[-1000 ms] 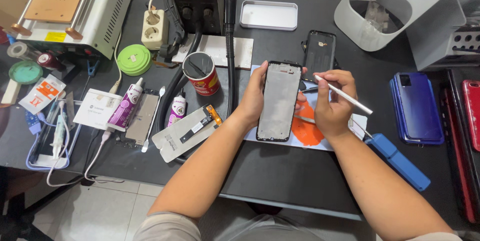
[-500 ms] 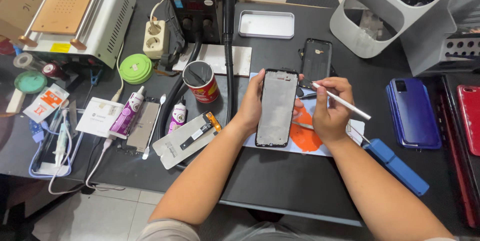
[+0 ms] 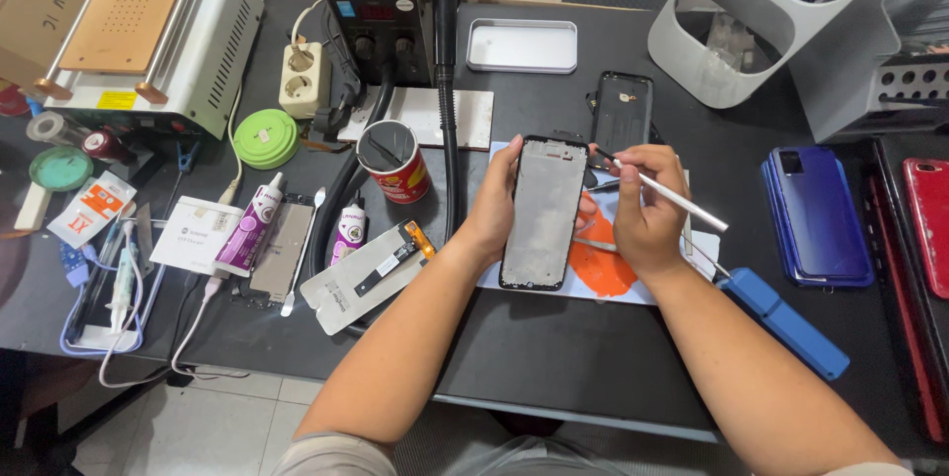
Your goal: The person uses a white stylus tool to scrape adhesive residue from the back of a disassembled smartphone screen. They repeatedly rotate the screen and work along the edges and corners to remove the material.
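My left hand [image 3: 494, 207] grips the left edge of a black phone frame [image 3: 544, 211], holding it upright above a white and orange mat [image 3: 600, 268]. My right hand [image 3: 643, 211] holds a slim silver pen-like tool [image 3: 664, 192], its tip touching the frame's upper right corner. A second black phone body [image 3: 622, 110] lies flat just behind the frame. A loose phone screen panel with an orange flex cable [image 3: 368, 274] rests on the dark table to the left of my left forearm.
A red can [image 3: 395, 162], glue tubes [image 3: 251, 224], a green tape roll [image 3: 265, 138], a power strip [image 3: 302, 80], a hot-air station [image 3: 379, 3] and a heating machine [image 3: 148, 26] crowd the left. A metal tray [image 3: 522, 46], grey organiser [image 3: 761, 26], blue phone [image 3: 815, 215], red phone [image 3: 929, 224] and blue tool handle [image 3: 783, 322] lie right.
The view has shifted slightly. My right hand has drawn nearer the frame's upper right corner with the tool. My left hand keeps its hold on the frame.
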